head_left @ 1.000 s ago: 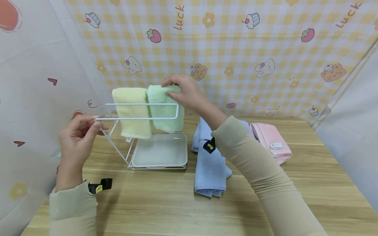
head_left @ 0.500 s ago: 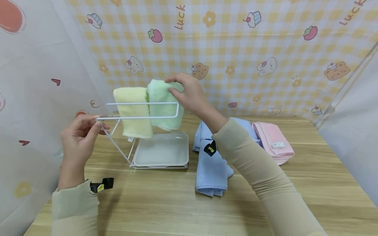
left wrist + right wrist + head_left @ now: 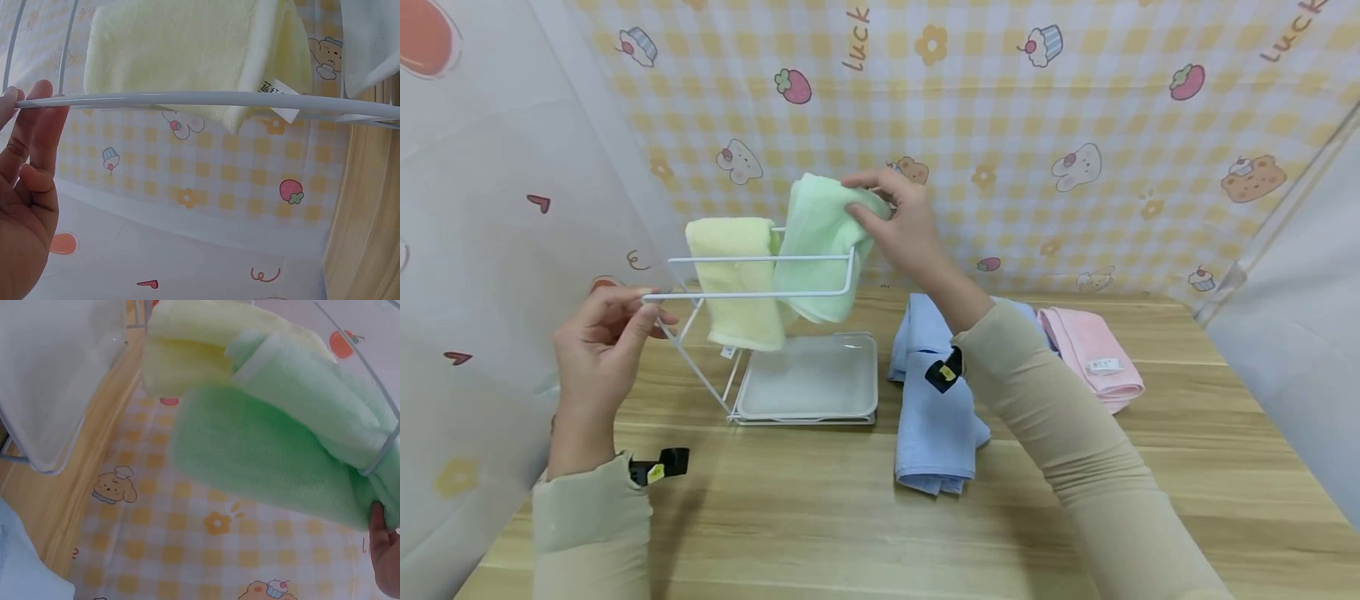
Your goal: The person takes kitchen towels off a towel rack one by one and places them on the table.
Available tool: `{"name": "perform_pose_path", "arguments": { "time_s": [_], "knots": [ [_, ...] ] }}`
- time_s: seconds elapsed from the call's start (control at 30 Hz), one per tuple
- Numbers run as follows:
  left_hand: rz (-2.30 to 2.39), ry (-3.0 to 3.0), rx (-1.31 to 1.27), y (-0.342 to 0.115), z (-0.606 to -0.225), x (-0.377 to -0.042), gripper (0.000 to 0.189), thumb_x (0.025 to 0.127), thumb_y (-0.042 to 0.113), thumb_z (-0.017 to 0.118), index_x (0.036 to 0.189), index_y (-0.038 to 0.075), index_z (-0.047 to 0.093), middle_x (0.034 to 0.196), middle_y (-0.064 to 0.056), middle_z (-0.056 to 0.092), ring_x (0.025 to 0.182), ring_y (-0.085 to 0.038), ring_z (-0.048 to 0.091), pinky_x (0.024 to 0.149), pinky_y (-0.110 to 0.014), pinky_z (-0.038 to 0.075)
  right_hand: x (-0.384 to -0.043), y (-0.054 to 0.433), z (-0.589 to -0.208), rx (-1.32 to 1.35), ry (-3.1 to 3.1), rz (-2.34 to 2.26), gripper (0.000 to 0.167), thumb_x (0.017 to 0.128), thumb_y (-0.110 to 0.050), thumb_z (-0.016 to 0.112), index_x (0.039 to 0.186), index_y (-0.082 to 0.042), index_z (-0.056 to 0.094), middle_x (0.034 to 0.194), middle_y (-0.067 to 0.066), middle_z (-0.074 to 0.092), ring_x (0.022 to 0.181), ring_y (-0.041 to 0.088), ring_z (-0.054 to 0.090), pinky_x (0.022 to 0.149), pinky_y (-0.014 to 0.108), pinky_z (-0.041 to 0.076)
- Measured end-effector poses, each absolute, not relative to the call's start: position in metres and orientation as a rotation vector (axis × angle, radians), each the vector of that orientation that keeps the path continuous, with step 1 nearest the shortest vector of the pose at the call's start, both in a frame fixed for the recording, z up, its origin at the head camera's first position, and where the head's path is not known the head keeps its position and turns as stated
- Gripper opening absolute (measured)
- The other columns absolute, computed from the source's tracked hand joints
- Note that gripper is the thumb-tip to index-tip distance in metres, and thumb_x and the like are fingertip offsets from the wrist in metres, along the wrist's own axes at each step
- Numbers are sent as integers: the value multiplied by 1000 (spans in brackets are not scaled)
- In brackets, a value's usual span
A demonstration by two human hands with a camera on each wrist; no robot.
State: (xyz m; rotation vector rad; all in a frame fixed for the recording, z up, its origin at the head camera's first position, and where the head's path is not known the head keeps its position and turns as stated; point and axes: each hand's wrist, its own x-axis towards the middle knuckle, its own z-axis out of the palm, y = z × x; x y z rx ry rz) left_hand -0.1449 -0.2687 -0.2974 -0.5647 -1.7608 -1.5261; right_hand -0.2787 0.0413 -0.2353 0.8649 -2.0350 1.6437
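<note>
In the head view, my left hand point(image 3: 598, 350) pinches the near left corner of a white wire rack point(image 3: 737, 296) between thumb and fingers. My right hand point(image 3: 898, 221) pinches the upper right part of a green towel point(image 3: 823, 221), bunching it at the rack's right end. The towel is tilted and drapes over the far bar; in the right wrist view the towel point(image 3: 269, 450) hangs in two layers. Left of it a folded yellow towel point(image 3: 733, 283) hangs on the far bar, its tag point(image 3: 284, 100) showing in the left wrist view.
A white tray point(image 3: 808, 379) sits at the rack's base. Folded blue towels point(image 3: 936, 433) lie right of it on the wooden table point(image 3: 790, 525), partly under my right forearm. Beyond lies a folded pink towel point(image 3: 1090, 354). A checked cloth point(image 3: 970, 108) hangs behind.
My right hand has moved up and right, pulling the green towel's top upward and toward the rack's right end. The towel has tilted. My left hand keeps its grip on the rack.
</note>
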Motion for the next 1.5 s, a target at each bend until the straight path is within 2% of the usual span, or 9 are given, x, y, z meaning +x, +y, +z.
{"name": "perform_pose_path", "arguments": {
  "time_s": [0.2,0.43,0.57,0.8,1.0,1.2,1.5],
  "knots": [
    [-1526,-1771,-544,-269,-298,-144,12,90,-17,58,101,-20,63,81,1,73,67,-5,71,63,-12,59,-280,51,-239,854,-1951,1752,24,89,2,70,113,6,68,119,17,66,94,23,69,74,23,61],
    [-1530,-1769,-529,-269,-300,-144,12,90,-17,58,101,-20,63,79,1,73,67,-5,71,62,-12,58,-278,61,-243,825,-1916,1806,25,90,-1,69,114,5,67,123,16,65,101,22,69,81,26,62],
    [-1526,-1772,-530,-269,-301,-144,12,89,-17,58,100,-21,62,79,2,73,67,-5,71,62,-12,58,-279,68,-244,778,-1878,1841,25,90,-1,70,114,5,67,125,16,67,105,22,70,81,27,63],
    [-1469,-1805,-503,-270,-300,-144,12,90,-16,59,101,-20,62,79,5,73,66,-3,70,62,-11,58,-277,79,-244,712,-1827,1885,25,89,1,70,113,6,67,125,18,66,92,14,71,77,23,63],
    [-1478,-1807,-496,-269,-299,-144,13,90,-15,59,102,-19,63,79,4,73,66,-3,70,62,-11,58,-276,85,-245,695,-1760,1892,28,88,4,69,115,8,65,115,12,69,92,10,70,74,22,63],
    [-1445,-1820,-488,-269,-298,-143,13,90,-16,58,102,-20,62,79,6,73,65,-2,70,62,-10,57,-274,90,-245,719,-1701,1849,27,87,8,68,113,10,65,104,5,67,86,8,71,73,22,63],
    [-1483,-1782,-528,-269,-297,-144,13,90,-17,58,102,-20,62,80,2,72,67,-5,71,62,-12,58,-270,96,-243,622,-1648,1880,27,86,9,68,113,12,64,99,-3,63,82,8,70,68,17,60]
  ]
}}
